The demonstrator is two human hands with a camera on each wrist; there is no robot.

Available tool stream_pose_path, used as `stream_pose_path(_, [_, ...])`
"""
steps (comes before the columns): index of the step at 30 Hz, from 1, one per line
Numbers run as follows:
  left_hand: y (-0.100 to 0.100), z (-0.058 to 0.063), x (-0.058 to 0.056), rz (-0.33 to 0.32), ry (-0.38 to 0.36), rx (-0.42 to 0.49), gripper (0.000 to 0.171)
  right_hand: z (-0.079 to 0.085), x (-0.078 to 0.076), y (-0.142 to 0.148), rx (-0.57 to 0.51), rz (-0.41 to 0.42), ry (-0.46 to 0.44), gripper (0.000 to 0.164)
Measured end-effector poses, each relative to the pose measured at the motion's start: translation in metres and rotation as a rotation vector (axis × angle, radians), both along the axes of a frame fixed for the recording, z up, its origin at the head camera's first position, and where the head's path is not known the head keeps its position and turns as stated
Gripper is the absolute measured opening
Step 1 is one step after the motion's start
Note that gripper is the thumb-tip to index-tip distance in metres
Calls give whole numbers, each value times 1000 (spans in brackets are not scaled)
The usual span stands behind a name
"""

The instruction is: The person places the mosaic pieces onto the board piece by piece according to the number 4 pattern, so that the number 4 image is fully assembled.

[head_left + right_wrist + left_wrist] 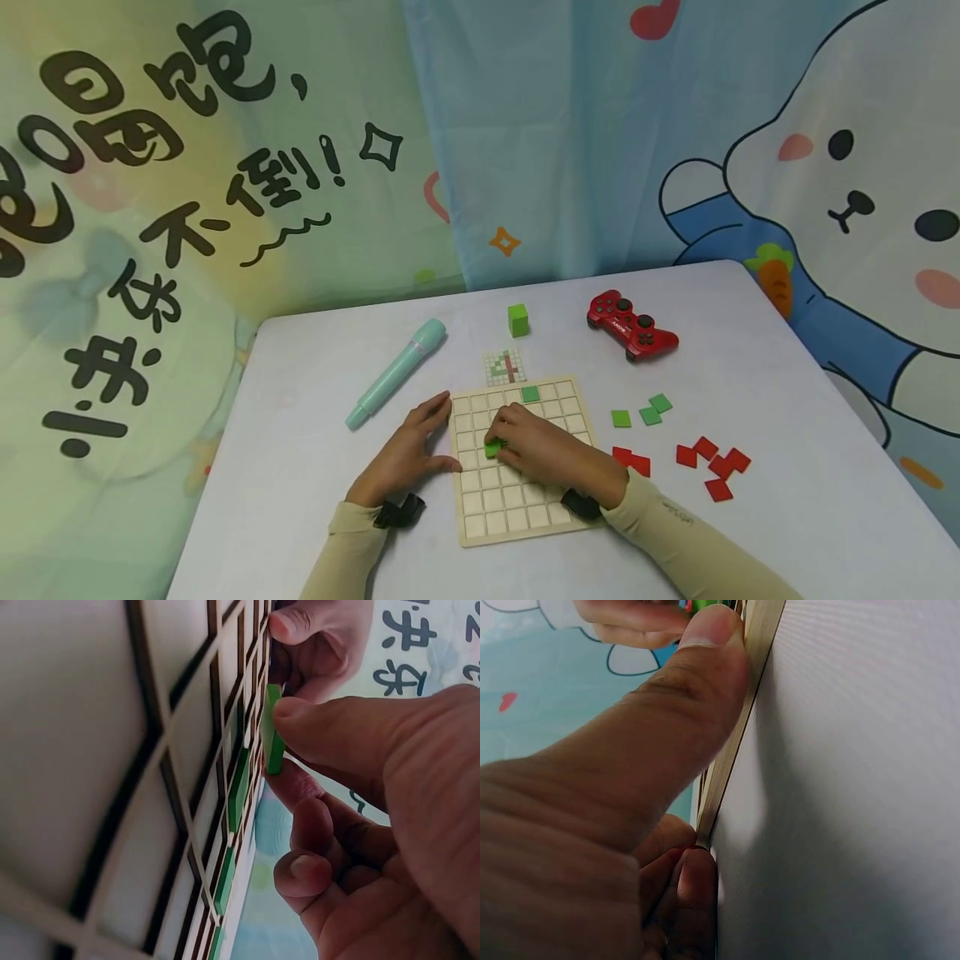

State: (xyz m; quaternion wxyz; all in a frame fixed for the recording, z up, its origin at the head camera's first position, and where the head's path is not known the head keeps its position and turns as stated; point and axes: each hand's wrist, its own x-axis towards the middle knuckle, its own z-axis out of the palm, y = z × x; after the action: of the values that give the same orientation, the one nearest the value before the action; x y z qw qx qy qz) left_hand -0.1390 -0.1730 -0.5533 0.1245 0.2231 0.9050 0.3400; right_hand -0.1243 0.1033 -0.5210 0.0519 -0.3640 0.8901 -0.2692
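A square wooden grid board [495,500] lies on the table. My left hand [408,446] rests along its left side, the thumb [712,637] at the board's edge and the fingers near the far left corner. My right hand [536,446] is over the left-middle cells and pinches a green square tile [272,739] between thumb and index finger, tilted close to the grid. Several green tiles sit in cells beyond it in the right wrist view; in the head view one green tile [530,393] shows in the far row, the others hidden behind the right hand.
Right of the board lie loose green tiles [621,418] and several red tiles [718,490]. A small pattern card [505,367] touches the far edge. Farther back are a green block [518,320], a red game controller [632,327] and a teal microphone-shaped object [397,373].
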Motion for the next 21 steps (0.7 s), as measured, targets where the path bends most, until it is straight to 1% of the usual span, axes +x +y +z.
stream_pose_path(5, [0, 0, -1, -2, -6, 1, 108, -1, 0, -4, 9, 46, 16, 14])
stream_pose_path(12, [0, 1, -1, -8, -9, 15, 107, 1, 3, -10, 24, 53, 32, 15])
stream_pose_path(16, [-1, 0, -1, -10, -6, 21, 107, 0, 3, -12, 36, 57, 40, 15])
stream_pose_path(21, [-1, -1, -2, -15, 7, 8, 107, -2, 2, -13, 40, 67, 58, 14])
